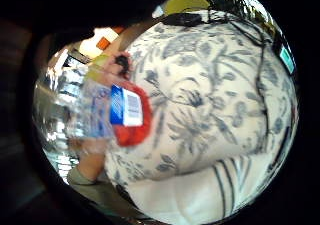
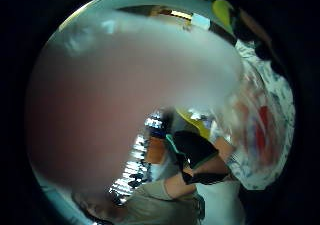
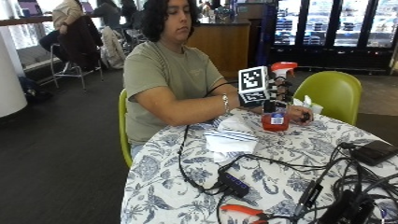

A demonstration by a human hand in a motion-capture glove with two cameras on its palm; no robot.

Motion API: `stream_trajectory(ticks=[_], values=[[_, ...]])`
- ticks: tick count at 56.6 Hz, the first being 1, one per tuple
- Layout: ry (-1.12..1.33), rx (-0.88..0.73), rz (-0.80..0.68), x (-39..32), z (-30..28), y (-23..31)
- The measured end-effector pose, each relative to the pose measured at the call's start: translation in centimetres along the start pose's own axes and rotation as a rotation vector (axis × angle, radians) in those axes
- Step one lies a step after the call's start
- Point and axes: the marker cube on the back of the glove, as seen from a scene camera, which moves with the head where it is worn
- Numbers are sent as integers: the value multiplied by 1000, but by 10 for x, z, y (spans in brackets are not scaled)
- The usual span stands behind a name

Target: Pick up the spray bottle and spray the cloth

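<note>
We see a person seated at a round table (image 3: 187,196) covered by a white tablecloth printed with grey-blue flowers. The gloved right hand (image 3: 273,95) is raised above the table's far side with its fingers curled round the neck of the spray bottle (image 3: 275,112), just below the red-and-white trigger head. The bottle is upright, its clear body holding red liquid and carrying a blue-and-white label; from the outside view we cannot tell whether its base touches the tablecloth or sits just above it. The little finger side palm view shows the same bottle (image 1: 117,112) close to the palm, over the flowered cloth.

The cloth (image 3: 230,135), white with dark stripes, lies crumpled on the table between the person's body and the bottle, near the bottle but apart from it. It also shows in the little finger side palm view (image 1: 200,195). The bare left hand (image 3: 300,114) rests on the table just beside the bottle.

On the near part of the table we note black cables (image 3: 280,168), a black hub (image 3: 235,183), orange-handled pliers (image 3: 244,211) and a dark flat device (image 3: 374,151). A yellow-green chair (image 3: 332,93) stands behind the table. The room has a dark floor, a wooden counter (image 3: 221,42) and glass-door coolers (image 3: 330,23) along the back wall.
</note>
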Motion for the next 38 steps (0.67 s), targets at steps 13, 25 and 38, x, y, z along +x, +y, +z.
stream_trajectory(ticks=[13,25,38], values=[[348,-74,-69,-2,-29,45],[661,-247,-138,-25,-36,71],[630,-271,-238,-47,-47,85]])
